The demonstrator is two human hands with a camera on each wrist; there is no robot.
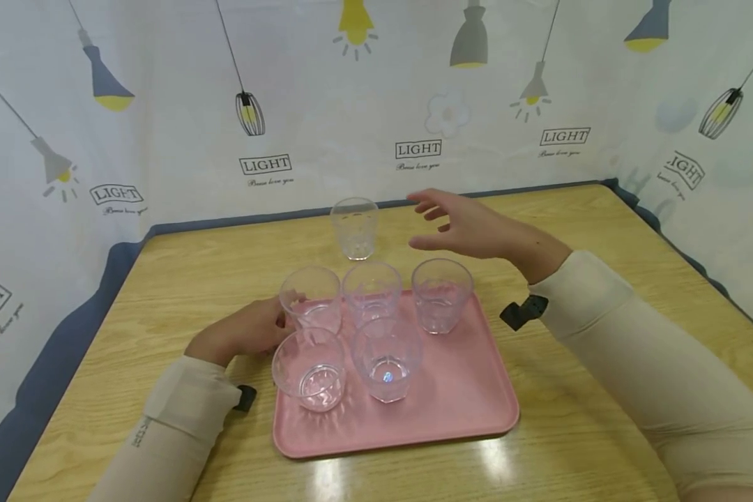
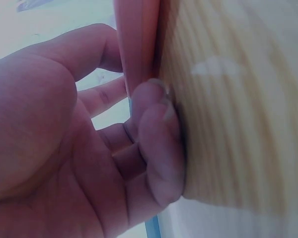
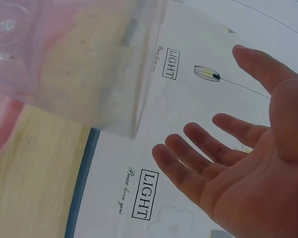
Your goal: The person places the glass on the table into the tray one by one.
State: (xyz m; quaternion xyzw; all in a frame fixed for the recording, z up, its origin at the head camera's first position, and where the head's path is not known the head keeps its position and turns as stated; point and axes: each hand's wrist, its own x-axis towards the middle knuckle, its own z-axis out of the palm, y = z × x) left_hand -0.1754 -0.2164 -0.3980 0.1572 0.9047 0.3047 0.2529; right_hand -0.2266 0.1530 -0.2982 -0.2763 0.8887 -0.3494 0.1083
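My left hand (image 1: 251,328) grips the left edge of a pink tray (image 1: 458,390). In the left wrist view, its thumb lies over the rim (image 2: 136,44) and the other fingers curl against the tray's lower side, close to the wood. Several clear plastic cups stand upright on the tray, among them a front left cup (image 1: 318,390) and a back right cup (image 1: 440,314). Behind the tray, another clear cup (image 1: 354,230) stands on the table. To the right of that cup my right hand (image 1: 470,226) hovers, fingers spread and holding nothing.
The wooden table (image 1: 182,279) runs back to a fabric backdrop (image 1: 339,139) printed with lamps and the word LIGHT. A blue band (image 1: 238,222) marks the backdrop's lower edge. In the right wrist view a clear cup (image 3: 89,74) looms close by.
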